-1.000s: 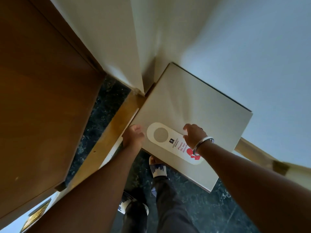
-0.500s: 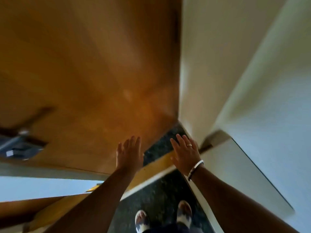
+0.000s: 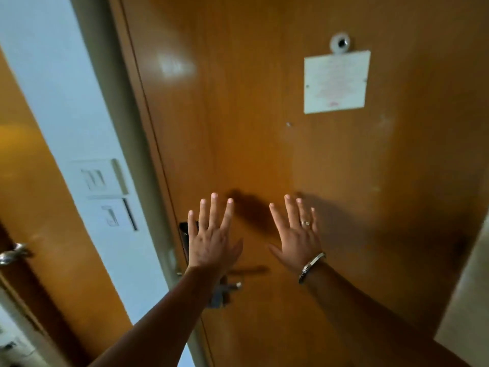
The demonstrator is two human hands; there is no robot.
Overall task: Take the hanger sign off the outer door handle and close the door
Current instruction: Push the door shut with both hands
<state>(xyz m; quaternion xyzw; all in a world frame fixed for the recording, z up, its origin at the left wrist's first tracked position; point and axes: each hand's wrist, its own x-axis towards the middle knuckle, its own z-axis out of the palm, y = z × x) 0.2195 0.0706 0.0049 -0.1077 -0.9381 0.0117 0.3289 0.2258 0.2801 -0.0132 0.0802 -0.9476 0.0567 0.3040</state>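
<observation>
From the head camera I count two hands, both mine, and both empty with fingers spread apart; my left hand (image 3: pixel 210 242) and my right hand (image 3: pixel 296 235) are raised side by side against one wooden door (image 3: pixel 264 141); the hanger sign is nowhere I can see; one inner door handle (image 3: pixel 230 286) sits at six o'clock of my left hand, partly behind my wrist. One white notice (image 3: pixel 336 82) hangs at twelve o'clock, one peephole (image 3: pixel 340 43) just above it; at nine o'clock two wall panels (image 3: pixel 105 192) on a pale wall (image 3: pixel 53 88); a second wooden door (image 3: pixel 34 207) at far left.
</observation>
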